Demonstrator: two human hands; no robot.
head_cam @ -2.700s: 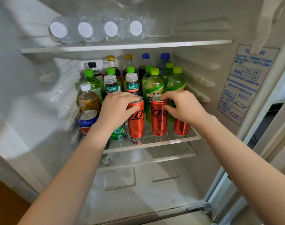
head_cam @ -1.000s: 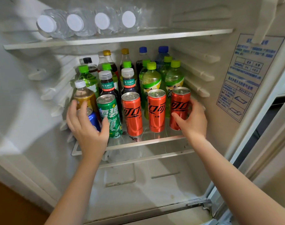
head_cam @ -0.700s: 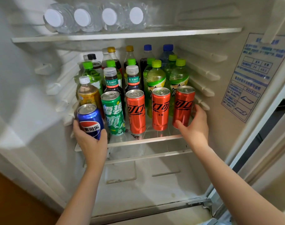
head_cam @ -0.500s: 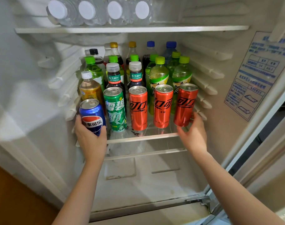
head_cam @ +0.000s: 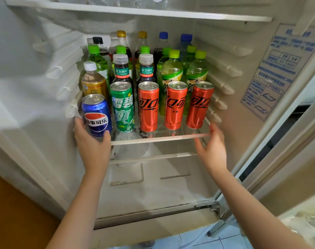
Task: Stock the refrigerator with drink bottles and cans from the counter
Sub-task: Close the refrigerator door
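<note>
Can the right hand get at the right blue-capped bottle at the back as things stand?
Probably not directly. The right hand is open by the shelf, but the rightmost red can and green-capped bottles stand in front of the blue-capped bottle; only its top shows.

The glass shelf (head_cam: 160, 138) carries a blue can (head_cam: 97, 115), a green can (head_cam: 122, 106), three red cans (head_cam: 174, 105) and, behind, upright bottles (head_cam: 171, 69).

L hand (head_cam: 92, 146) gripping, R hand (head_cam: 212, 146) open, relaxed
</note>
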